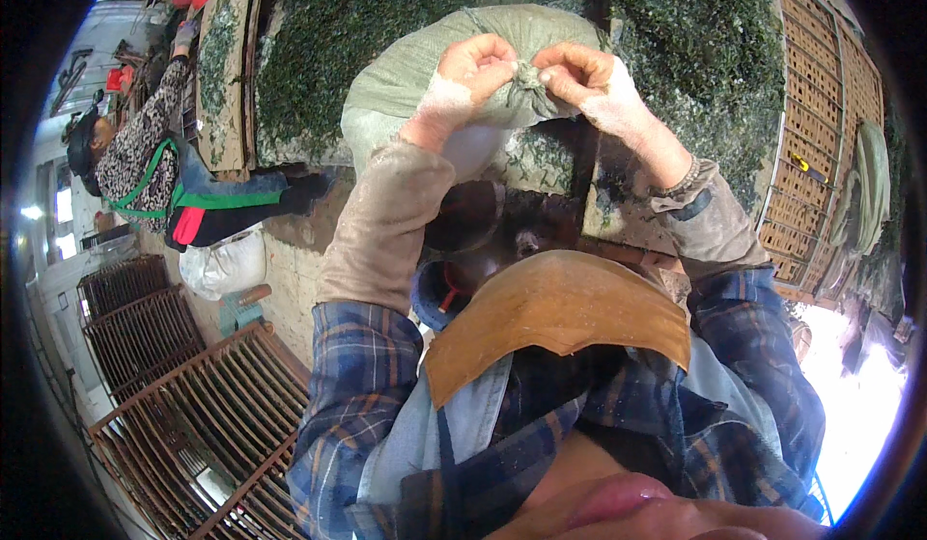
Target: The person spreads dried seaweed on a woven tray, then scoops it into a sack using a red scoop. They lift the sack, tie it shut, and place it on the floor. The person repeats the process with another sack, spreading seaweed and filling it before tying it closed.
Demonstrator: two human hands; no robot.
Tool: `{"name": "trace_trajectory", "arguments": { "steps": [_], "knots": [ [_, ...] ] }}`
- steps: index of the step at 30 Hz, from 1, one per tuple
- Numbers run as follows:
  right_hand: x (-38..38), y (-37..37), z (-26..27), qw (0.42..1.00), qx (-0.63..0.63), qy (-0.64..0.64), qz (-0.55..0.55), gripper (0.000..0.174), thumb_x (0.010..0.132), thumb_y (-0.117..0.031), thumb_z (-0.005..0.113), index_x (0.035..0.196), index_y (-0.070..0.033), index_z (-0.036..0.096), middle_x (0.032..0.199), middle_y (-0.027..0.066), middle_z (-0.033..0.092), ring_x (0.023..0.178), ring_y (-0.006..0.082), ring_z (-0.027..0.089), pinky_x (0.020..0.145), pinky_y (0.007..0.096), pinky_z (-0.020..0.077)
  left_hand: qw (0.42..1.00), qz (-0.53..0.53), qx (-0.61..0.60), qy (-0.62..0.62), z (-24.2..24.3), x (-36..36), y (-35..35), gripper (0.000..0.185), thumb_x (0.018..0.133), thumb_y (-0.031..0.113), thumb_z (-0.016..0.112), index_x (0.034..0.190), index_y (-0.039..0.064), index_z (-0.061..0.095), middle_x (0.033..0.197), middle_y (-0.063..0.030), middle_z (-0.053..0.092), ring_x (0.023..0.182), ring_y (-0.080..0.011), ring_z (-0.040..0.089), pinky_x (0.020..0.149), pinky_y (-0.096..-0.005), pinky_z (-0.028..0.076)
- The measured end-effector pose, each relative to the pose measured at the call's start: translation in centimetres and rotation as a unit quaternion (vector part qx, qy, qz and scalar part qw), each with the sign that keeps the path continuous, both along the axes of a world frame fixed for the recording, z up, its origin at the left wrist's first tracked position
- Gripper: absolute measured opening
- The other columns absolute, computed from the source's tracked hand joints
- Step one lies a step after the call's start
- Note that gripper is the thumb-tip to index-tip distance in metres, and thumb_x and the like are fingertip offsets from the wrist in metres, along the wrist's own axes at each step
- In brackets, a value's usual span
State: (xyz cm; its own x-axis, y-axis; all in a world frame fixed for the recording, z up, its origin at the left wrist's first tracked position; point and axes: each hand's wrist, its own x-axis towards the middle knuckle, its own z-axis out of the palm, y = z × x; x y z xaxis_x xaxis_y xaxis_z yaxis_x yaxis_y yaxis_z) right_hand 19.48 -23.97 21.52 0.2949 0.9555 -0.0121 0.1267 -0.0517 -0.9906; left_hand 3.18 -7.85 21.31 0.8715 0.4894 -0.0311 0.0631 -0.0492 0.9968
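A full pale green woven sack [405, 69] lies before me at the edge of a surface covered with dark green leafy bits [319, 48]. Its gathered, knotted neck [531, 77] points towards me. My left hand [474, 69] pinches the left side of the knot between thumb and fingers. From the right, my right hand [583, 80] pinches the other side. Both hands are close together, with the fingertips partly hidden by the curled fingers. A whitish part of a bag shows under the sack.
Slatted racks [195, 410] stand at the lower left, near a white sack [224, 265]. A co-worker [137, 156] is at the far left. Woven trays [804, 127], bearing a yellow-and-black tool [809, 168], lie at right. A blue bucket [429, 294] stands below.
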Motion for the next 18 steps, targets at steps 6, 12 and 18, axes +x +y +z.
{"name": "trace_trajectory", "arguments": {
  "steps": [6,12,18],
  "knots": [
    [0.7,0.9,-0.4,0.922,0.166,-0.350,0.010,0.018,0.084,-0.013,0.068,0.098,-0.001,0.066,0.087,0.0190,0.066,0.078,0.0388,0.066,0.069,0.0416,0.0536,0.999,0.018,0.039,-0.020,-1.0,0.7,-0.3,0.009,0.091,0.010,0.070,0.095,0.003,0.069,0.078,0.0052,0.064,0.072,-0.0013,0.054,0.063,-0.0211,0.046],
    [-0.3,1.7,-2.2,0.910,0.164,-0.373,-0.079,0.013,0.084,-0.013,0.062,0.093,-0.003,0.063,0.080,0.0212,0.064,0.078,0.0423,0.064,0.066,0.0475,0.0521,0.994,0.057,0.087,0.019,-0.4,0.5,-1.4,0.014,0.089,0.009,0.070,0.100,0.001,0.069,0.079,0.0067,0.062,0.069,0.0005,0.050,0.060,-0.0187,0.043],
    [0.1,1.8,-2.9,0.955,0.087,-0.259,-0.113,0.016,0.085,-0.018,0.065,0.090,-0.003,0.063,0.081,0.0186,0.065,0.073,0.0361,0.064,0.065,0.0413,0.0504,0.987,0.071,0.134,0.055,0.0,1.0,-2.0,0.015,0.086,0.008,0.071,0.099,0.001,0.068,0.078,0.0064,0.061,0.066,0.0004,0.048,0.058,-0.0183,0.041]
  ]
}}
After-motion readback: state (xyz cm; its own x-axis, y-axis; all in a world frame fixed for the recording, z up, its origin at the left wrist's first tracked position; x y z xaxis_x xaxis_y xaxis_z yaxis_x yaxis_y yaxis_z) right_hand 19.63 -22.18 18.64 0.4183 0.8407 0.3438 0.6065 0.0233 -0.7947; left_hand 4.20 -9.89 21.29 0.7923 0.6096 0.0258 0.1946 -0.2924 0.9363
